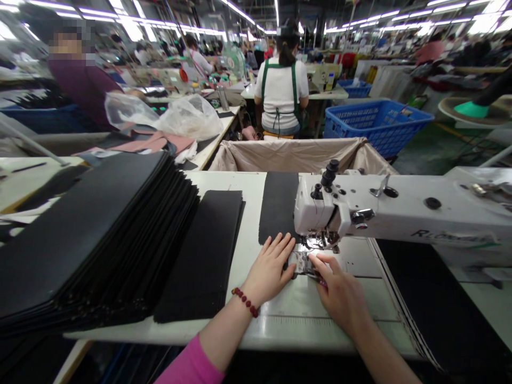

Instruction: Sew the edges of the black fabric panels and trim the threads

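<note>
A white sewing machine [400, 208] reaches in from the right over a pale table. My left hand [272, 269] lies flat with its fingers stretched out, its fingertips at the near edge of a dark panel [279, 205] left of the machine head. A beaded bracelet is on that wrist. My right hand [340, 290] is just below the needle area, index finger and thumb bent at the metal plate [301, 262]; what is between its fingertips is too small to make out. The needle tip is hard to tell apart from the presser parts.
A tall stack of black panels [92, 213] and a lower stack [204, 250] cover the left side. More black panels [436, 304] lie at the right. Behind the table are a cloth-lined bin [288, 154], a blue basket [372, 125] and a seated person [282, 90].
</note>
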A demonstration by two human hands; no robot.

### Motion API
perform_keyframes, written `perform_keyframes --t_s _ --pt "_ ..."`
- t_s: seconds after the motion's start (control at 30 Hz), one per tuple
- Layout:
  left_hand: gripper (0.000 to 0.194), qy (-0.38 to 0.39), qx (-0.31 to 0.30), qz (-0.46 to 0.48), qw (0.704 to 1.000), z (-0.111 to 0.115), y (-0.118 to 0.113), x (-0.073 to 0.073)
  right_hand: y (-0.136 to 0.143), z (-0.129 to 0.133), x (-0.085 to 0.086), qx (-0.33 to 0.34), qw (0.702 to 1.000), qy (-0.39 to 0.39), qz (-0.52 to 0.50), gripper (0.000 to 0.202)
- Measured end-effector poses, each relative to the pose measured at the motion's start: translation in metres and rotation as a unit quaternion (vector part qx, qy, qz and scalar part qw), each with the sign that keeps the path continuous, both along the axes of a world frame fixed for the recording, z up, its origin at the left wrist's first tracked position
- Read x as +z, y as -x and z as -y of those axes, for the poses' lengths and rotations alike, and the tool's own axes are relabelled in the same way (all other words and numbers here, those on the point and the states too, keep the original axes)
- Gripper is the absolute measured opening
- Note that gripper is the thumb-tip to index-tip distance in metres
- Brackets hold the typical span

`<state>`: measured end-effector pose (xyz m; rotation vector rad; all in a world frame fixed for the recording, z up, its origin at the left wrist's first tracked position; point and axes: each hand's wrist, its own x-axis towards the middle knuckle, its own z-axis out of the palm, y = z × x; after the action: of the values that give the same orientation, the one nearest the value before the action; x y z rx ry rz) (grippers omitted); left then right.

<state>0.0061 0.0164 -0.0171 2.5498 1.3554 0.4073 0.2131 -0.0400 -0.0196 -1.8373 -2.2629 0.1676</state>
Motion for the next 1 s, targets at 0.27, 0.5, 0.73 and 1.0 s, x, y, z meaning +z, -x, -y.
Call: perform_keyframes --t_s 0.27,0.5,0.73,1.0 --pt "0.062 -0.003 0.007 0.001 1.000 0.001 -0.001 0.000 0.000 0.000 -0.001 -0.006 1.000 0.009 0.003 0.059" --pt "0.067 -0.021 0.017 0.020 0.999 0.000 -0.001 0.000 0.001 0.000 0.001 0.001 1.000 0.007 -0.014 0.062" --pt "0.067 -0.030 0.019 0.026 0.999 0.001 -0.001 -0.005 0.001 0.001 0.002 -0.011 1.000 0.001 -0.003 0.057" --pt "0.066 -0.033 0.022 0.024 0.999 -0.002 -0.004 -0.001 0.000 0.004 0.010 -0.020 0.998 0.009 -0.062 0.049"
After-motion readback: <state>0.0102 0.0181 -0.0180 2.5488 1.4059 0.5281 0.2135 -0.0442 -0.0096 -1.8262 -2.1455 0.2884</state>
